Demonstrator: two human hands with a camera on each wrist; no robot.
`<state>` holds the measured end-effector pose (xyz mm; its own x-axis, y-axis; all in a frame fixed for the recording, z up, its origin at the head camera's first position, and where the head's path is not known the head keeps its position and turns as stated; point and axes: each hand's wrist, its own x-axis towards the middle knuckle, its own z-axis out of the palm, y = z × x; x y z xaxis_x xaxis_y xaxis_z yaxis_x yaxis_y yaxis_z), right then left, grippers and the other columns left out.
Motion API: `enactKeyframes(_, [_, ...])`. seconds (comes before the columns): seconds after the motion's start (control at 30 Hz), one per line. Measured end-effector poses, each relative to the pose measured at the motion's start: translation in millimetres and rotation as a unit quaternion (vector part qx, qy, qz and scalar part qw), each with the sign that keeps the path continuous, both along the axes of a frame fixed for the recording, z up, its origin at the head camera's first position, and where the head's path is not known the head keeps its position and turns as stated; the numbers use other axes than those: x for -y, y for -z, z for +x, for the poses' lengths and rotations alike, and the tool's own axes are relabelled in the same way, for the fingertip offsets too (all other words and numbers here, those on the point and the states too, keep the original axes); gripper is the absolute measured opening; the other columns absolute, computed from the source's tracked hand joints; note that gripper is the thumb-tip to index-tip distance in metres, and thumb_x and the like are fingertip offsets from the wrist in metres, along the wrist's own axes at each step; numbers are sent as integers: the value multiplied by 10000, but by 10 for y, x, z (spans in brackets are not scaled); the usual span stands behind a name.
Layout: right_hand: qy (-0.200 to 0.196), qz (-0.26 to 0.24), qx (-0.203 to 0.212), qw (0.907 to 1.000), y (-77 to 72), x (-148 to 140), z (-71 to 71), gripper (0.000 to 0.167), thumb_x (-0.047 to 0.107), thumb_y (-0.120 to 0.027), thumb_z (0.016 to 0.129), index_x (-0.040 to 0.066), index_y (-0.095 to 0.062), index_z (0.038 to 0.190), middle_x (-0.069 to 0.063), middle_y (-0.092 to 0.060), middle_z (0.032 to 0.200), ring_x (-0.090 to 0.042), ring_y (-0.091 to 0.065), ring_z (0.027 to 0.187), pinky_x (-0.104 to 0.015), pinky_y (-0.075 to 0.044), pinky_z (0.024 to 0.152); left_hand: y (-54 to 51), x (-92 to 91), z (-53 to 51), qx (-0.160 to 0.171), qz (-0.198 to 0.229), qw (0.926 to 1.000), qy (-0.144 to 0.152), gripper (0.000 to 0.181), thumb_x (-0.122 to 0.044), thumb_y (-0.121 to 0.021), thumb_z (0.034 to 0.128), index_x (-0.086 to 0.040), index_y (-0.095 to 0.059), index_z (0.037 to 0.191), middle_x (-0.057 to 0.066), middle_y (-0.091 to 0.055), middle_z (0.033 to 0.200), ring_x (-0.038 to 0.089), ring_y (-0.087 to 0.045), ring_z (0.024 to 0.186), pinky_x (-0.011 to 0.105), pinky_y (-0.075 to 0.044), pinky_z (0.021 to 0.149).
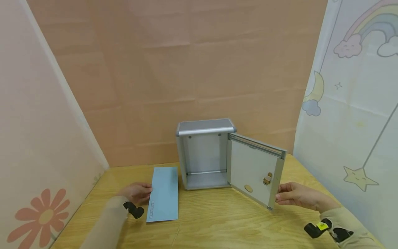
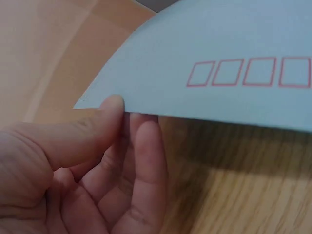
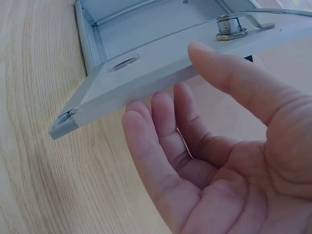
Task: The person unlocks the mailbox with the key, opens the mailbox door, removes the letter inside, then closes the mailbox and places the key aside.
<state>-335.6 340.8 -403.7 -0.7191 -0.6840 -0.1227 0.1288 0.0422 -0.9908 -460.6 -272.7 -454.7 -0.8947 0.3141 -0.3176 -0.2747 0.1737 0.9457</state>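
Observation:
In the head view my left hand [image 1: 136, 193] pinches the left edge of a light-blue envelope [image 1: 164, 193]. The thumb [image 2: 100, 124] lies on the envelope's upper face with fingers beneath, and that edge stands off the table. A grey metal mailbox [image 1: 206, 128] stands upright behind, its door swung out to the right and its inside bare. My right hand [image 1: 298, 195] holds the free edge of the mailbox door [image 1: 252, 162], thumb on the inner face and fingers on the other side. A lock [image 3: 230, 27] is on the inner face, above an oval cutout [image 3: 124, 63].
The wooden table [image 1: 205, 221] carries the mailbox. An orange-brown backdrop [image 1: 186, 69] closes the rear. Pale printed sheets stand on both sides, with a flower [image 1: 45, 217] at left and a star [image 1: 360, 177] at right.

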Motion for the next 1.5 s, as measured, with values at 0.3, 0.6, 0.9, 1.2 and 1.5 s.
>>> enactKeyframes(0.3, [-105, 7, 19, 9999, 5, -4, 6, 259, 29, -431, 1015, -54, -500, 1250, -77, -580, 1200, -161, -603, 1126, -311, -479, 1003, 60, -228, 32, -21, -1266, 9878, -908, 219, 28, -675, 851, 67, -622, 1060, 81, -640, 794, 141, -604, 658, 227, -553, 629])
enactKeyframes(0.6, [-106, 47, 12, 9999, -8, -37, -12, 241, 29, -425, 1017, -41, -501, 1234, -72, -575, 1182, -151, -604, 1110, -305, -481, 1000, 11, -357, 12, -396, -2414, 9671, -706, 87, 22, -684, 823, 39, -634, 891, 49, -594, 648, 96, -544, 526, 190, -497, 507])
enactKeyframes(0.9, [-139, -120, 72, 9998, 2, -53, -13, 250, 6, -414, 1014, -31, -510, 1241, -69, -580, 1196, -157, -606, 1121, -305, -480, 1000, -38, -409, 5, -830, -3500, 9319, -466, 134, -13, -735, 781, -14, -640, 686, 32, -552, 605, 129, -491, 545, 222, -425, 501])
enactKeyframes(1.2, [-150, -43, -33, 9999, 19, -37, -13, 251, 12, -422, 1013, -30, -516, 1242, -61, -589, 1195, -154, -610, 1121, -306, -484, 995, -223, -551, -48, -1643, -2617, 9508, 236, 239, -209, -640, 934, -20, -588, 798, 7, -510, 635, 124, -476, 555, 237, -434, 525])
enactKeyframes(1.5, [-115, 3, -94, 9999, 1, -23, -17, 250, 12, -436, 1009, -31, -512, 1243, -59, -589, 1196, -149, -611, 1117, -299, -489, 988, -436, -935, -162, -1876, -121, 9721, 1403, 330, -140, -556, 989, 85, -461, 1212, 160, -557, 1150, 279, -577, 1066, 395, -486, 999])
